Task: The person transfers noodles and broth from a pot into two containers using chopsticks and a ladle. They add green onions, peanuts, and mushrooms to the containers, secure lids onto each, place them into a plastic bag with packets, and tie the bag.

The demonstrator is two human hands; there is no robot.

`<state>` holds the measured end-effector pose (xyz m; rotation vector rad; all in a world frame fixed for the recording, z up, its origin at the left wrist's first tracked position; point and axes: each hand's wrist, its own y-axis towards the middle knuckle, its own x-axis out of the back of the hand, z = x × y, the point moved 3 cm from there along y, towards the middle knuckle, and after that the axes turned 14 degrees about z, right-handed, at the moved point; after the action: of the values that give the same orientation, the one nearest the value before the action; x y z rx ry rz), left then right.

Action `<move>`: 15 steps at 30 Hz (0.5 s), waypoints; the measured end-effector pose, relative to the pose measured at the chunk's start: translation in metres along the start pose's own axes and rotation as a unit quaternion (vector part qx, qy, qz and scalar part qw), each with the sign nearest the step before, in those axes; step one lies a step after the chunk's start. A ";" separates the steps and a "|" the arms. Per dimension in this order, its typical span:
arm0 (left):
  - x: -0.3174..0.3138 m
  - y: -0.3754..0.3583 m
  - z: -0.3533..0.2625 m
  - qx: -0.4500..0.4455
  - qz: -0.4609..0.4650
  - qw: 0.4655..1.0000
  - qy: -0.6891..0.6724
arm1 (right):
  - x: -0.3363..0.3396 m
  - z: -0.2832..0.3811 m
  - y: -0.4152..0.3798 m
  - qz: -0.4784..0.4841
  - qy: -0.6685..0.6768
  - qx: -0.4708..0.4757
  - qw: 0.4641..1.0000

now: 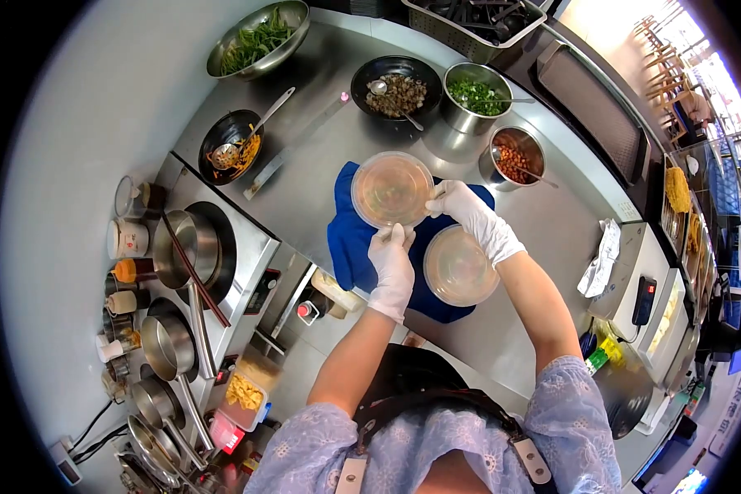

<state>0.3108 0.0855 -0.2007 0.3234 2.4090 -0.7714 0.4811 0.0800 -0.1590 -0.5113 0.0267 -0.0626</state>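
Note:
Both of my hands wear white gloves and hold one round, clear-lidded plastic container (393, 188) over a blue cloth (348, 247). My left hand (392, 265) pinches its near edge, fingers closed. At its right edge, my right hand (463, 206) grips the rim with fingers closed. A second round lidded container (461, 266) rests on the cloth, beneath and beside my right wrist. The contents of both are blurred by the translucent lids.
Along the counter's back stand a black bowl of minced food (399, 95), a pot of chopped greens (474, 96) and a pot of red-brown pieces (513, 158). A knife (269, 172) lies left, near a bowl of orange shreds (231, 147). Saucepans (168, 347) crowd the left side.

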 end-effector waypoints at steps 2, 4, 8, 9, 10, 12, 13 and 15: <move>-0.001 0.000 0.002 -0.015 0.001 1.000 0.007 | 0.000 0.001 0.003 0.026 -0.016 0.014 0.999; 0.000 0.000 0.004 -0.032 0.003 0.999 0.015 | 0.000 -0.001 0.005 0.029 -0.014 0.018 0.999; -0.008 -0.003 0.007 -0.047 -0.011 0.999 0.005 | -0.002 0.005 0.000 0.019 -0.001 0.004 1.000; -0.008 -0.004 0.008 -0.036 -0.024 0.999 0.004 | -0.002 0.005 -0.001 0.019 -0.002 0.003 1.000; -0.009 -0.004 0.007 -0.036 -0.024 0.999 0.004 | -0.002 0.004 -0.001 0.022 -0.002 -0.012 1.000; -0.010 -0.004 0.009 -0.024 -0.001 1.000 0.001 | -0.001 0.000 0.001 0.026 -0.004 -0.030 0.999; -0.009 -0.003 0.010 -0.022 -0.002 1.000 0.000 | 0.000 -0.002 0.002 0.028 -0.002 -0.025 0.999; -0.008 -0.003 0.010 -0.036 0.005 0.999 0.009 | 0.000 -0.005 0.005 0.029 -0.001 -0.021 0.999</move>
<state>0.3210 0.0765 -0.2010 0.3143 2.4444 -0.6786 0.4816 0.0816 -0.1654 -0.5516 0.0416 -0.0047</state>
